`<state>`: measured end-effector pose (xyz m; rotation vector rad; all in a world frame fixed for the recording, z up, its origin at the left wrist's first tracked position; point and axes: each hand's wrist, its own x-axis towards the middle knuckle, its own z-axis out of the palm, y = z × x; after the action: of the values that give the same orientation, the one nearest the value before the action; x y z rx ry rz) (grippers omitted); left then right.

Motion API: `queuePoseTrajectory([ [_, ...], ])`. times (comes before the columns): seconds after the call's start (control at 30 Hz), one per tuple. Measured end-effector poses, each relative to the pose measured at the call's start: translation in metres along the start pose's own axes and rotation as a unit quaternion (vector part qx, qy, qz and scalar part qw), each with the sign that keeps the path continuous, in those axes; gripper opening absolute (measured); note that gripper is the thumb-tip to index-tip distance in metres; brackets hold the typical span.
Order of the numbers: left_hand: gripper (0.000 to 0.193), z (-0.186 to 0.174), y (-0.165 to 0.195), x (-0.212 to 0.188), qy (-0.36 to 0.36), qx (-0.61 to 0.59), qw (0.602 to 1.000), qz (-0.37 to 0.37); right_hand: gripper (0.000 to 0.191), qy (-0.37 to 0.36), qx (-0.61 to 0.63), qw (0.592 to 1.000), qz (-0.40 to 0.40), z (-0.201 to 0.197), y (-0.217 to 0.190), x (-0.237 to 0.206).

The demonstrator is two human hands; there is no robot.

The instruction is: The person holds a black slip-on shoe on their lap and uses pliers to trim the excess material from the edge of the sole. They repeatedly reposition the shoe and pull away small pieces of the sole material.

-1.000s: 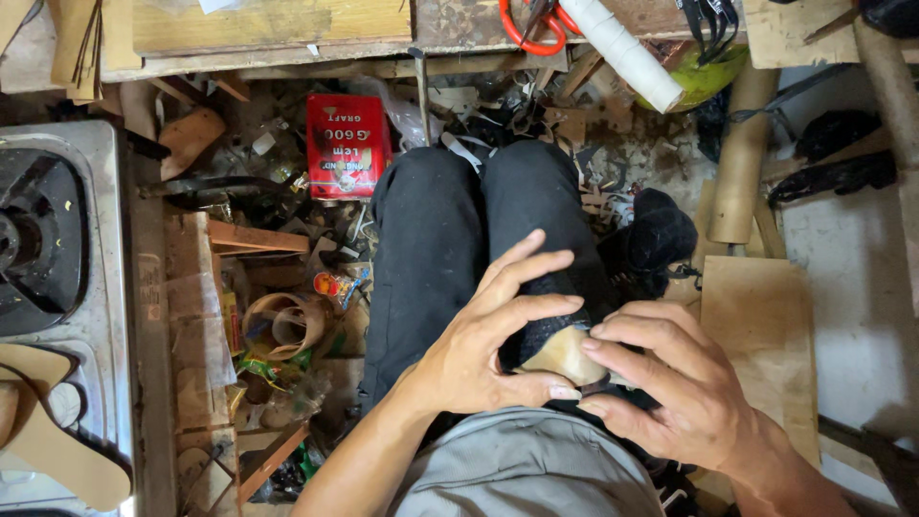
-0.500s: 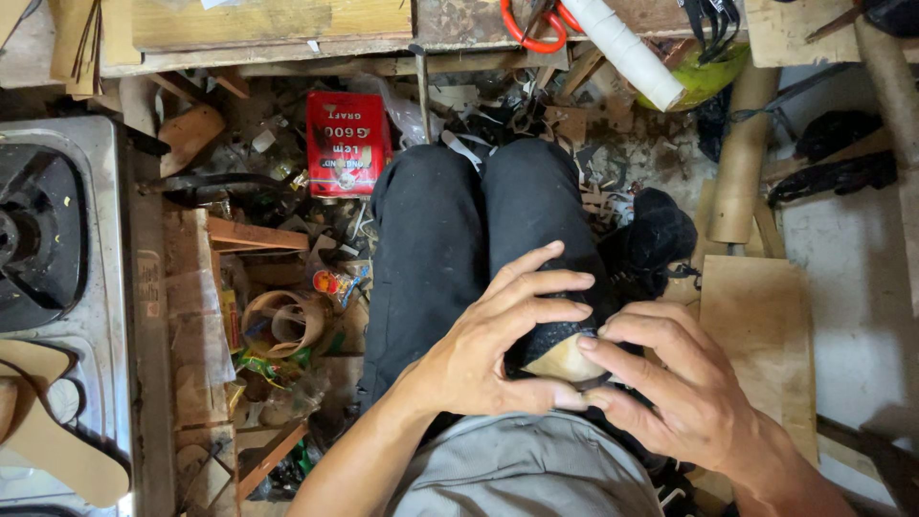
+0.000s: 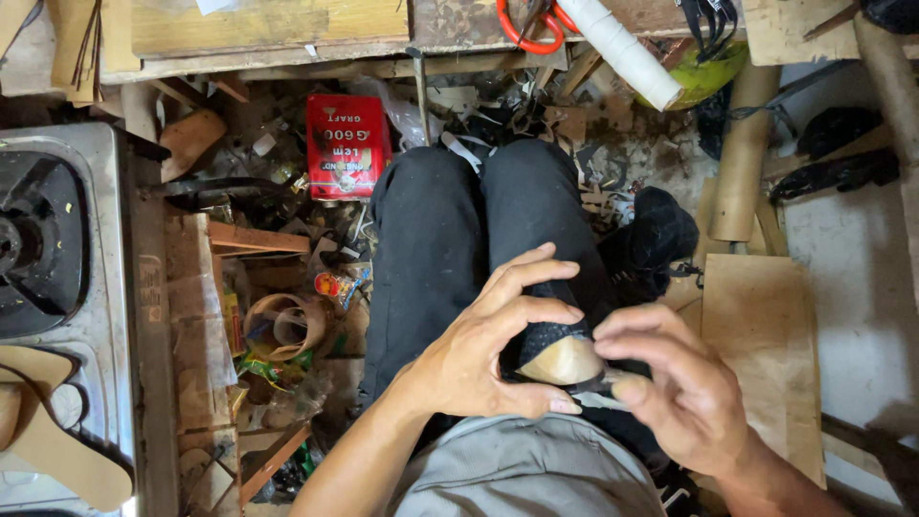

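Far left, against the picture's edge: one steel gas stove, cut off on its left; one tan sole-shaped board lies over its near corner.

Left of centre, on the littered floor: one red tin, upright, just beyond the left knee; one curled strip of tan leather among scraps too mixed to count. No bare floor shows on this side.

Centre, on the lap: two legs in black trousers. One shoe piece, black mesh above a tan underside, rests on the right thigh between both hands; most of its outline is covered by fingers, so its full shape is hard to make out. Left hand: fingers curled round the piece's left side, thumb under its near edge. Right hand: thumb and forefinger pinching the piece's right end, with a pale scrap at the fingertips too small to identify.

Top edge: one pair of orange-handled scissors, partly cut off; one white roll beside it.

Right: one plywood board by the right hand; pale floor beyond it offers the only open room.
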<state>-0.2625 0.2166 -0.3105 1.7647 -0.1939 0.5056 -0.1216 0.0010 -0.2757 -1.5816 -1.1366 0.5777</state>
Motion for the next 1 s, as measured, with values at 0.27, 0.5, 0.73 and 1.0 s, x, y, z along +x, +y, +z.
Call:
queuePoseTrajectory([
  [0.27, 0.052, -0.004, 0.003, 0.001, -0.01, -0.07, 0.996, -0.05, 0.05, -0.001, 0.255, 0.956, 0.148, 0.012, 0.019, 0.002],
  [0.5, 0.057, 0.009, 0.011, 0.001, -0.004, -0.107, 0.991, -0.075, 0.054, -0.027, 0.299, 0.929, 0.218, 0.009, 0.016, 0.007],
  [0.73, 0.062, 0.01, 0.01, -0.002, -0.011, -0.128, 0.988, -0.087, 0.061, -0.016, 0.413, 0.87, 0.27, 0.013, 0.026, -0.002],
  [1.0, 0.065, 0.014, 0.008, -0.006, 0.004, -0.132, 0.988, -0.085, 0.054, 0.007, 0.384, 0.884, 0.267, 0.017, 0.031, -0.009],
])
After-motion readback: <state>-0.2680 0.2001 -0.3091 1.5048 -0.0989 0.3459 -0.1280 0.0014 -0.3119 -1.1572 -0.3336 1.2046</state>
